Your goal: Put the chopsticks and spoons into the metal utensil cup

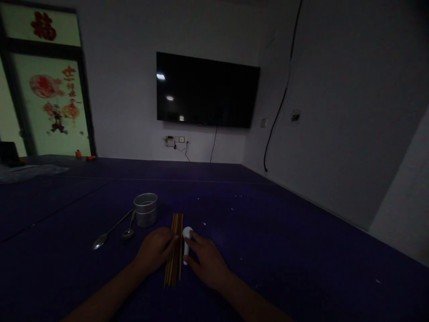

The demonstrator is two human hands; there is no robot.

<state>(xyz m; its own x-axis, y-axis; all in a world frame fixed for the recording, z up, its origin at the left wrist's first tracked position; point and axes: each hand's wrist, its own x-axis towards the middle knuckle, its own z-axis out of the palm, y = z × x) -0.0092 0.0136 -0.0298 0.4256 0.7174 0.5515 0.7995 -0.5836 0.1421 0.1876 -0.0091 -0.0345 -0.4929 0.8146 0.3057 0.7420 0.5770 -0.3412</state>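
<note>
A bundle of wooden chopsticks (172, 268) lies lengthwise on the dark blue surface in front of me. My left hand (156, 249) grips it from the left, its fingers closed and the thumb over the sticks. Just right of the bundle is a white spoon (186, 252), bowl end away from me. My right hand (208, 260) holds this spoon with bent fingertips and thumb at its right side. Beyond my left hand stands a metal cup (146, 217), upright. Beside it lie a long metal spoon (102, 240) and a shorter metal spoon (128, 233), handles toward the cup.
Small white scraps (204, 223) dot the blue surface (284, 250). A wall-mounted television (208, 89) hangs at the back above some sockets (181, 139). A black cable (278, 114) runs down the right wall. Clear plastic sheeting (33, 172) lies far left, near a decorated door (53, 103).
</note>
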